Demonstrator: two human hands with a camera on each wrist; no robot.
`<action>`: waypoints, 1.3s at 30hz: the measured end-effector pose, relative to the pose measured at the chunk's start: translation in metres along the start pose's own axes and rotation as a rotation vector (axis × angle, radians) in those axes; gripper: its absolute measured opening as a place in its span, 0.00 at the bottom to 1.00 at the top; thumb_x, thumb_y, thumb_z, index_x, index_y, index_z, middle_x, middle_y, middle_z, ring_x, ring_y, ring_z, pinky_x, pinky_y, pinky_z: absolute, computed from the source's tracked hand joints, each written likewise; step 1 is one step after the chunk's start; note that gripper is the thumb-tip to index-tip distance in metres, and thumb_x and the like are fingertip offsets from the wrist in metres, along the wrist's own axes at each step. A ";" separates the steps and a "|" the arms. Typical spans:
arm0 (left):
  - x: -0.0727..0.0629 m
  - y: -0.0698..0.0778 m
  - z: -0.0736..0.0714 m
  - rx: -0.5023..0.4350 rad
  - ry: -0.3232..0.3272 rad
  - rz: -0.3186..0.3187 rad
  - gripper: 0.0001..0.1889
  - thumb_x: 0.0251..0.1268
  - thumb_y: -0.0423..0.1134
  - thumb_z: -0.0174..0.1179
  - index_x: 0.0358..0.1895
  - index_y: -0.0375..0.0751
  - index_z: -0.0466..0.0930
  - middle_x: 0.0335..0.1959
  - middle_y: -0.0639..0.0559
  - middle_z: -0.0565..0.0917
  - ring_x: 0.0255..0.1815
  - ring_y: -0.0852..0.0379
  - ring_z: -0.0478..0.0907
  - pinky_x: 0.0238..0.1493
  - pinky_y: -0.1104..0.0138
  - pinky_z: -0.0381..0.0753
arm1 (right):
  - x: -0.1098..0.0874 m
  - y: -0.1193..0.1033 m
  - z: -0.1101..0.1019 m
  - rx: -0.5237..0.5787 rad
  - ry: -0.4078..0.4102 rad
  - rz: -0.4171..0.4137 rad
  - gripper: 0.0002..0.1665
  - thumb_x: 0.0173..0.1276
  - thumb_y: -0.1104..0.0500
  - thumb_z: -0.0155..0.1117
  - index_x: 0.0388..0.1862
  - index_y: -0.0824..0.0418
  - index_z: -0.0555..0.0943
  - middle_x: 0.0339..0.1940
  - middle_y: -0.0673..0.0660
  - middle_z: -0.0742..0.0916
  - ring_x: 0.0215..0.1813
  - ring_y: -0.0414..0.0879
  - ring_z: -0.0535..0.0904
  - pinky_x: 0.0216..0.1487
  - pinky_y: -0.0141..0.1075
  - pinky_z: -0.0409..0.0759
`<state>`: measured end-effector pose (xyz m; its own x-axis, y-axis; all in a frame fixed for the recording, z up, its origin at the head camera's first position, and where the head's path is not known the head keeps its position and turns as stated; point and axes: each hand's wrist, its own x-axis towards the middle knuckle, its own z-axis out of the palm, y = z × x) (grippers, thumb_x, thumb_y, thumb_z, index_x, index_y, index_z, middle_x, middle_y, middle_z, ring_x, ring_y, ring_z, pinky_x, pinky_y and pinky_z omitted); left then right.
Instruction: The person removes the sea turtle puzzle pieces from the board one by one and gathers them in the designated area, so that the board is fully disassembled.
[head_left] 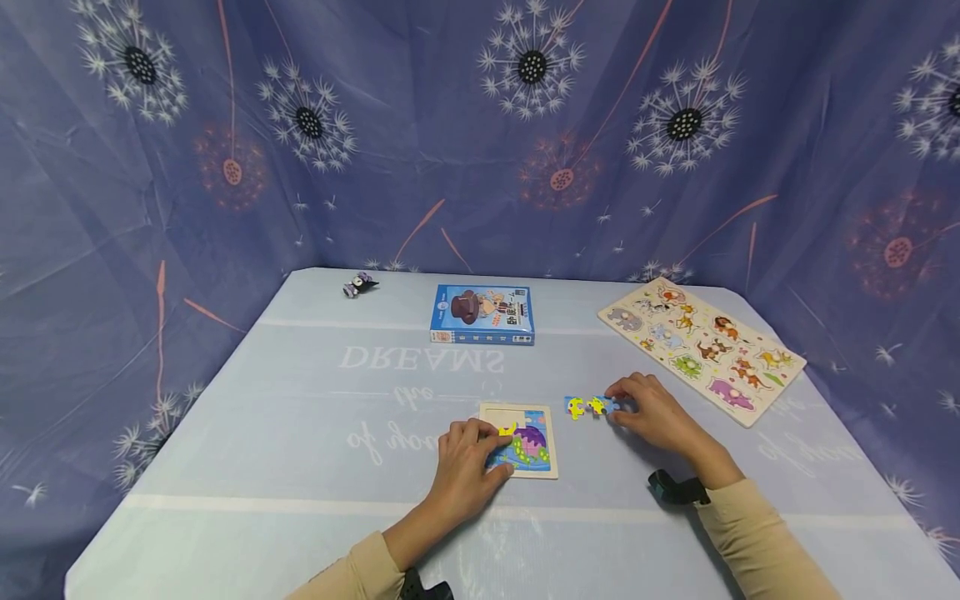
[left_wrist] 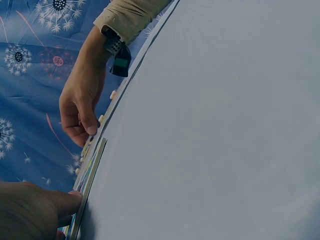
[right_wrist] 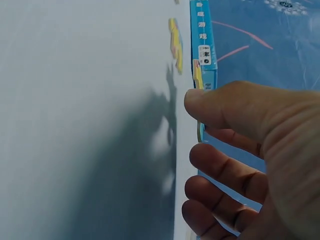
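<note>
A square jigsaw puzzle [head_left: 532, 447] in a pale wooden frame lies on the table, partly filled with purple, green and blue picture pieces. My left hand [head_left: 467, 468] rests over its left side, index finger reaching across onto the picture and thumb at the near rim [left_wrist: 86, 200]. To the right, my right hand [head_left: 654, 410] pinches a blue and yellow puzzle piece [right_wrist: 198, 75] between thumb and index finger. Its other fingers are loosely bent. Just left of that hand lies a loose yellow and blue puzzle piece [head_left: 575, 407]. The left palm hides the puzzle's left edge.
A blue game box [head_left: 482, 314] lies behind the puzzle. At the back right is a wooden animal peg board [head_left: 705, 350], close to my right hand. A small dark figurine [head_left: 360, 285] sits at the back left. A patterned curtain [head_left: 420, 150] hangs behind the table.
</note>
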<state>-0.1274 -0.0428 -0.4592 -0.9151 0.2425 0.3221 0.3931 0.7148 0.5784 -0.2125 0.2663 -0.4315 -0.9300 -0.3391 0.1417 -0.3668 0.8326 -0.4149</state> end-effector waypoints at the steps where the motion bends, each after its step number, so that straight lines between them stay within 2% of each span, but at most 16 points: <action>1: 0.000 0.000 0.000 0.000 0.000 0.000 0.19 0.52 0.43 0.67 0.49 0.45 0.84 0.47 0.52 0.75 0.52 0.51 0.64 0.54 0.52 0.59 | 0.000 0.001 0.001 0.002 -0.006 0.005 0.15 0.55 0.59 0.71 0.43 0.58 0.82 0.40 0.54 0.82 0.44 0.47 0.70 0.45 0.42 0.68; 17: 0.000 0.000 0.000 -0.002 0.008 0.008 0.19 0.52 0.43 0.67 0.49 0.45 0.84 0.47 0.51 0.76 0.51 0.52 0.64 0.52 0.53 0.59 | 0.001 0.010 0.006 0.010 -0.025 -0.010 0.14 0.55 0.58 0.70 0.42 0.56 0.82 0.39 0.53 0.82 0.43 0.47 0.70 0.44 0.40 0.67; 23: -0.001 0.000 0.000 -0.002 0.005 0.008 0.18 0.52 0.43 0.67 0.49 0.46 0.84 0.47 0.52 0.75 0.51 0.52 0.64 0.52 0.54 0.59 | 0.001 0.011 0.006 0.021 -0.045 0.008 0.14 0.55 0.58 0.70 0.42 0.55 0.82 0.39 0.53 0.81 0.43 0.46 0.70 0.44 0.39 0.67; 39: 0.001 0.002 0.000 0.013 -0.001 0.000 0.19 0.52 0.43 0.67 0.49 0.45 0.84 0.47 0.52 0.76 0.51 0.52 0.64 0.54 0.52 0.59 | 0.001 0.013 0.007 0.043 -0.039 0.021 0.18 0.56 0.58 0.70 0.46 0.58 0.82 0.42 0.55 0.81 0.44 0.46 0.69 0.44 0.39 0.67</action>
<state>-0.1277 -0.0412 -0.4574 -0.9150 0.2438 0.3214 0.3923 0.7230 0.5686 -0.2182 0.2739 -0.4433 -0.9356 -0.3392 0.0981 -0.3452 0.8205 -0.4556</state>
